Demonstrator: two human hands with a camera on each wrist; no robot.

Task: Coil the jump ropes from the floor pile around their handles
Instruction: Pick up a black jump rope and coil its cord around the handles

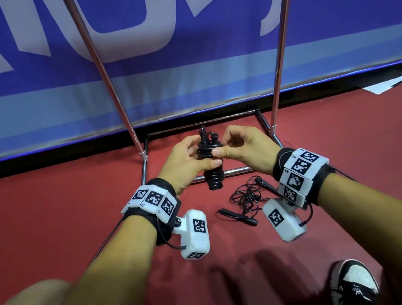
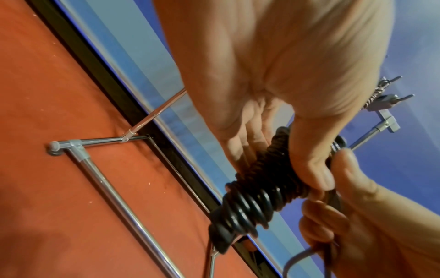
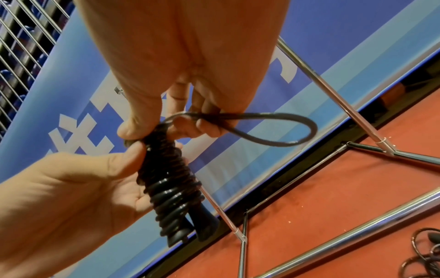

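Note:
A black jump rope (image 1: 213, 174) is coiled tightly round its two handles, held upright above the floor. My left hand (image 1: 185, 161) grips the middle of this coiled bundle (image 2: 257, 195), thumb across the coils. My right hand (image 1: 239, 145) pinches the rope's last loop (image 3: 273, 127) at the top of the bundle (image 3: 169, 188), thumb pressed on the upper coils. A second black jump rope (image 1: 248, 199) lies tangled on the red floor below my right wrist, its handles loose beside it.
A chrome rack frame (image 1: 265, 125) stands on the red floor just behind my hands, its poles (image 1: 104, 69) rising in front of a blue banner (image 1: 208, 78). My knee and a black-and-white shoe (image 1: 352, 287) are at the bottom.

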